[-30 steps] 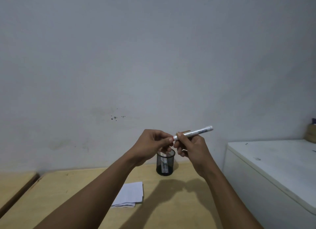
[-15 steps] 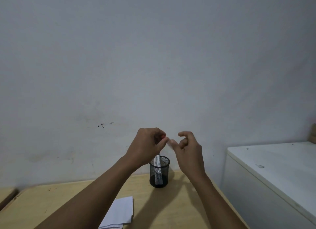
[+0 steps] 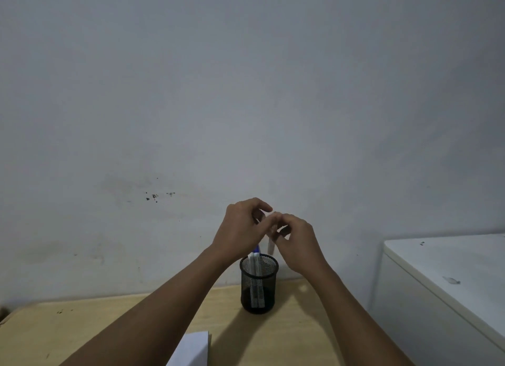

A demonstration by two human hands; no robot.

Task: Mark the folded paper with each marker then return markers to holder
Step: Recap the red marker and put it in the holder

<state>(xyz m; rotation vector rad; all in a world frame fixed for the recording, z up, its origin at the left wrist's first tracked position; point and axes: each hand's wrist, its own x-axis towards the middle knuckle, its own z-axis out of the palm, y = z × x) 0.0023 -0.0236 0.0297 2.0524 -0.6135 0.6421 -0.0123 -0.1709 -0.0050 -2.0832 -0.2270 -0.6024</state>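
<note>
My hands meet just above the black mesh holder (image 3: 270, 286), which stands on the wooden table (image 3: 82, 327). A white marker (image 3: 270, 246), blurred, hangs upright below the fingertips, its lower end just above the holder's rim. The curled fingers of my right hand (image 3: 299, 242) are closed on its top. My left hand (image 3: 240, 229) touches the right one at the fingertips, and whether it grips the marker is hidden. Two white markers (image 3: 256, 278) stand inside the holder, with a blue cap above them. A corner of the folded white paper (image 3: 195, 349) lies at the bottom edge.
A white cabinet top (image 3: 451, 270) stands to the right, higher than the table. A plain grey wall rises directly behind the holder. The table's left end shows a darker edge (image 3: 4, 313).
The marker was level at chest height with my left fingers on its end; now it hangs upright over the holder. Both hands sank toward the holder, and the view shifted so the paper slid down.
</note>
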